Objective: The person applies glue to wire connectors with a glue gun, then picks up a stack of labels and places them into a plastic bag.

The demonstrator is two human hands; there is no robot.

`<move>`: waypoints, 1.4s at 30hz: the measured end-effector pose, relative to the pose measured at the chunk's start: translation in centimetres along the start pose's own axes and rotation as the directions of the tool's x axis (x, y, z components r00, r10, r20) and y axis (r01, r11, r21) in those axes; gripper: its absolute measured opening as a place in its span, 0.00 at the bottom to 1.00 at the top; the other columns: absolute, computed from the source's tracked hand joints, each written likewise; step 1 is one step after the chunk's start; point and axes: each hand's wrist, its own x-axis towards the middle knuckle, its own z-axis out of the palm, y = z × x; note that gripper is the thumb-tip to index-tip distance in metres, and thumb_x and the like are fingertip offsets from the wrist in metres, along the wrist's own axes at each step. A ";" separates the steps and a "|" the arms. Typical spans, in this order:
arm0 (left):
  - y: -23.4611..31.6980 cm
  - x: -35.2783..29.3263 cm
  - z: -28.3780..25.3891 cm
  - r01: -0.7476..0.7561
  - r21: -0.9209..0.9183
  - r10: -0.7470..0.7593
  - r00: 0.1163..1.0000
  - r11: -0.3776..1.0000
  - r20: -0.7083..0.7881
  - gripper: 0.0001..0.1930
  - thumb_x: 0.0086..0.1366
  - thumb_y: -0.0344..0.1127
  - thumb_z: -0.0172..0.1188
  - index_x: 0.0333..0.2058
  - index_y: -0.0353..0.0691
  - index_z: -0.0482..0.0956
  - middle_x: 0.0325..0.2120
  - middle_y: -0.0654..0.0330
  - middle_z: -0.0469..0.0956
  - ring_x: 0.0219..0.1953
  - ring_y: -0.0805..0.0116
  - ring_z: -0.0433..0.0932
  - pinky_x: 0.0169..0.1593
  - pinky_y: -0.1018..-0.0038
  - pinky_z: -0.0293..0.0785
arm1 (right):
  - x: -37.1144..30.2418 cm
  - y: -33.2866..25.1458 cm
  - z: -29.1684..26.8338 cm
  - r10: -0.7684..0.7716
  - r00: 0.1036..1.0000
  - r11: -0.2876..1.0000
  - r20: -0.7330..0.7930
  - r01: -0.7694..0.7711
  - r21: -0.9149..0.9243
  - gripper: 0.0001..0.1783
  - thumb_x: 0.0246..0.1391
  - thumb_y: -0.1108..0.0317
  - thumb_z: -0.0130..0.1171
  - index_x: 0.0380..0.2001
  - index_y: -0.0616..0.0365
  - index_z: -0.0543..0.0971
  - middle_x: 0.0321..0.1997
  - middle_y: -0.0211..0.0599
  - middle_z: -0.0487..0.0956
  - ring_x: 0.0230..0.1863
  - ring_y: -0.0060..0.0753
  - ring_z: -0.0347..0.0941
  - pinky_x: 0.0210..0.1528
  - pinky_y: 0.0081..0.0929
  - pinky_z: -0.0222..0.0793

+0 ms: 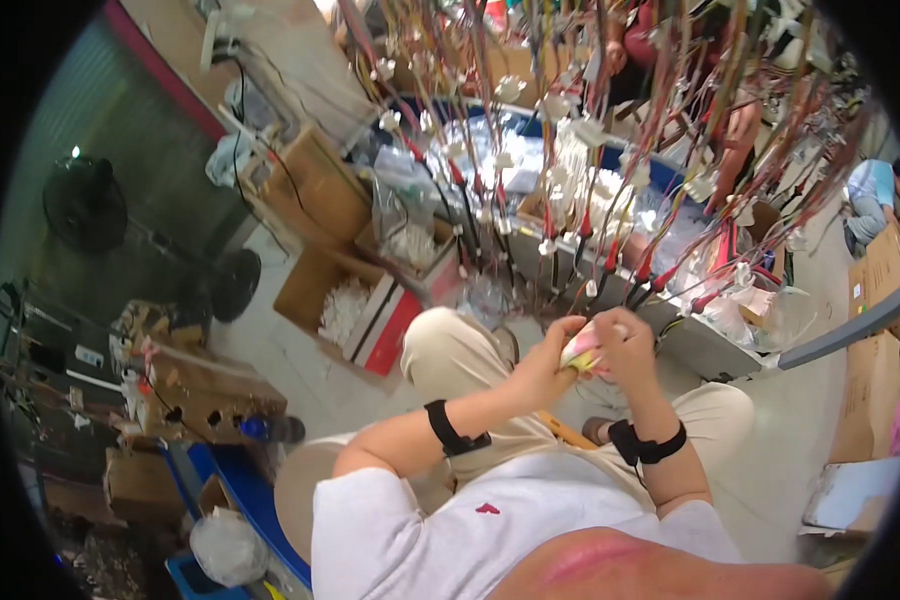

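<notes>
Above my lap, my left hand [545, 368] and my right hand [626, 352] are close together. Between them is a small bundle in white, pink and yellow [582, 350]; its exact kind does not show. The fingers of my left hand are closed around its near side. Those of my right hand are curled against its other side, partly hiding it. Just beyond my hands hang many coloured wires with white plug connectors [547, 246]. Some of the wires end in red and black sleeves [610, 252].
Behind the wires runs a long grey-edged worktable [715, 345] heaped with clear plastic bags. An open carton [310, 290] of white parts stands on the floor to the left, near a black fan [85, 205]. Another person [870, 200] crouches at the far right beside cardboard boxes [875, 280].
</notes>
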 end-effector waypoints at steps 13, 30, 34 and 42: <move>-9.9 4.1 -33.2 0.292 0.028 -0.201 0.720 0.956 -0.665 0.19 0.57 0.40 0.64 0.43 0.33 0.76 0.30 0.60 0.80 0.33 0.74 0.77 0.36 0.75 0.74 | 2.1 8.8 -1.4 0.239 0.971 0.971 -0.029 -0.239 -0.006 0.18 0.58 0.71 0.55 0.50 0.58 0.67 0.22 0.25 0.71 0.19 0.12 0.62 0.18 0.12 0.56; -34.4 11.7 -31.0 0.750 0.392 -0.480 0.649 0.532 -0.591 0.24 0.56 0.53 0.57 0.40 0.37 0.80 0.34 0.45 0.79 0.39 0.50 0.78 0.45 0.63 0.73 | 7.7 11.9 5.2 0.558 0.827 0.826 0.067 -0.546 -0.139 0.17 0.57 0.73 0.55 0.50 0.59 0.68 0.25 0.22 0.69 0.23 0.11 0.62 0.23 0.12 0.58; -34.5 10.5 -31.4 0.686 0.230 -0.551 0.704 0.690 -0.448 0.22 0.53 0.47 0.55 0.40 0.35 0.80 0.30 0.45 0.80 0.34 0.50 0.80 0.43 0.64 0.74 | 8.2 12.4 5.7 0.568 0.817 0.822 0.103 -0.554 -0.136 0.17 0.57 0.72 0.56 0.49 0.59 0.68 0.25 0.22 0.69 0.23 0.10 0.61 0.24 0.12 0.57; -28.8 9.1 -28.7 0.705 0.539 -0.417 0.708 0.460 -0.571 0.17 0.49 0.37 0.65 0.40 0.45 0.78 0.45 0.54 0.68 0.50 0.54 0.72 0.52 0.63 0.70 | 7.3 12.7 5.9 0.540 0.828 0.839 0.153 -0.514 -0.181 0.16 0.58 0.72 0.55 0.49 0.59 0.69 0.26 0.24 0.72 0.22 0.11 0.64 0.23 0.10 0.59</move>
